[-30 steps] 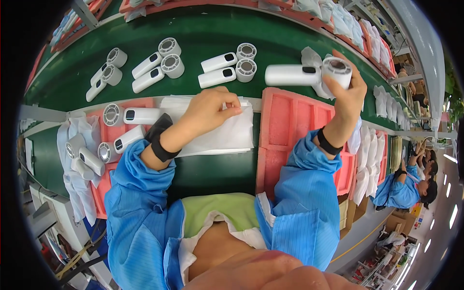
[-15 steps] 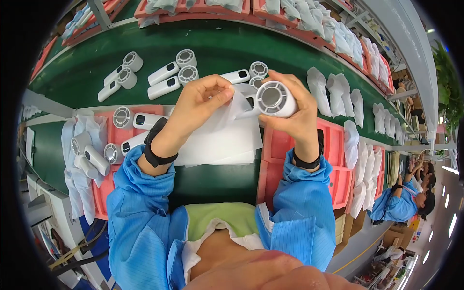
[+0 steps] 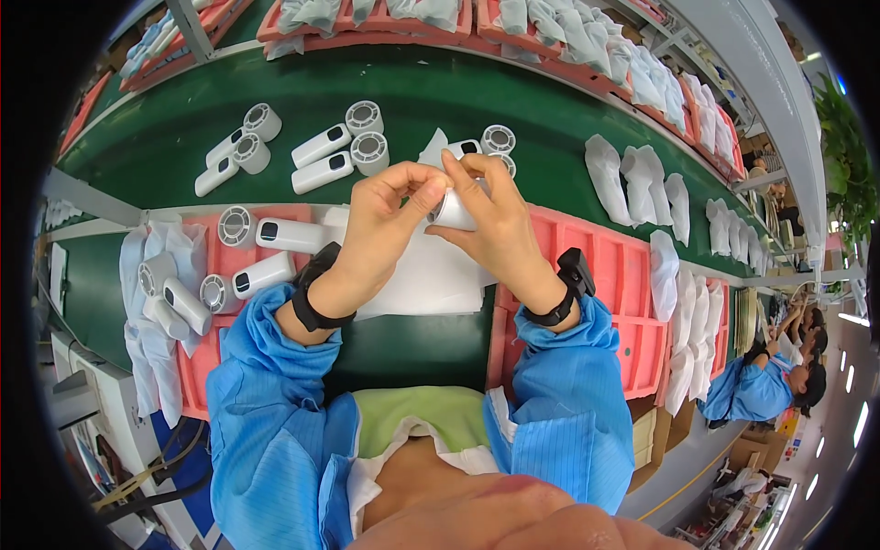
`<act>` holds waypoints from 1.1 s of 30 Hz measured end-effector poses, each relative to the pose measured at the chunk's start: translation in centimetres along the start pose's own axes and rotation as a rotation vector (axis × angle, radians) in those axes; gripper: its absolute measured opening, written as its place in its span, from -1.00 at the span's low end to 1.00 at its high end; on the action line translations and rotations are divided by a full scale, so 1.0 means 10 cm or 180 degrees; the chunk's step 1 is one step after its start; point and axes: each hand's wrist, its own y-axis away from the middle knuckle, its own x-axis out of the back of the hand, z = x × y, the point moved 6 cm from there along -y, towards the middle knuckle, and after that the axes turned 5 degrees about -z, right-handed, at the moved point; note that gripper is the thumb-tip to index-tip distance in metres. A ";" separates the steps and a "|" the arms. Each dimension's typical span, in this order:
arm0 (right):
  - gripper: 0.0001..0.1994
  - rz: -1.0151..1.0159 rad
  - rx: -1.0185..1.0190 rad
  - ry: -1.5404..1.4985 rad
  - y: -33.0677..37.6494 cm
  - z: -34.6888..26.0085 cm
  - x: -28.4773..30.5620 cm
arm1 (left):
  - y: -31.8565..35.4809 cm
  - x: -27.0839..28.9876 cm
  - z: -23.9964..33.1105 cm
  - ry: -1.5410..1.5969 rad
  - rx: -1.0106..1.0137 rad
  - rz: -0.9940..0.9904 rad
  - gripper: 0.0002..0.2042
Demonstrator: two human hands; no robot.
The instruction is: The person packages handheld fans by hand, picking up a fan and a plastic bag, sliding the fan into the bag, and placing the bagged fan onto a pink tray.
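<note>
1. Head view, arms: from where I stand, both forearms rise out of blue cuffs and lean inward, wrists bent, so the hands meet at chest height over the near edge of the green bench (image 3: 403, 82). A black band (image 3: 321, 312) circles each wrist.
2. Head view, left hand (image 3: 394, 206): its fingers are curled, with thumb and fingertips pinched together on a thin white bag (image 3: 433, 149), a corner of which sticks up behind the knuckles.
3. Head view, right hand (image 3: 500, 215): it grips a white fan (image 3: 454, 214), thumb below, fingers arched over the top, fingertips touching the left hand's.
4. Head view, the held fan: it sits between the two hands, above the sheets (image 3: 422, 284), close to the pink tray (image 3: 632, 275) at the right.
5. Head view, hidden parts: only a rounded white piece of that fan shows, and its handle is lost behind the fingers. How far the bag covers it, I can't tell. Just beyond the hands, a pair of fans (image 3: 498, 139) is partly blocked. The sheets run under the left forearm, and the fisheye rim cuts off the bench's far ends.
</note>
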 end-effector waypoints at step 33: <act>-0.26 0.0791 -0.0331 -0.1971 0.16 -0.08 0.00 | 0.20 -0.22 0.55 -0.3427 -0.2314 0.0167 -0.34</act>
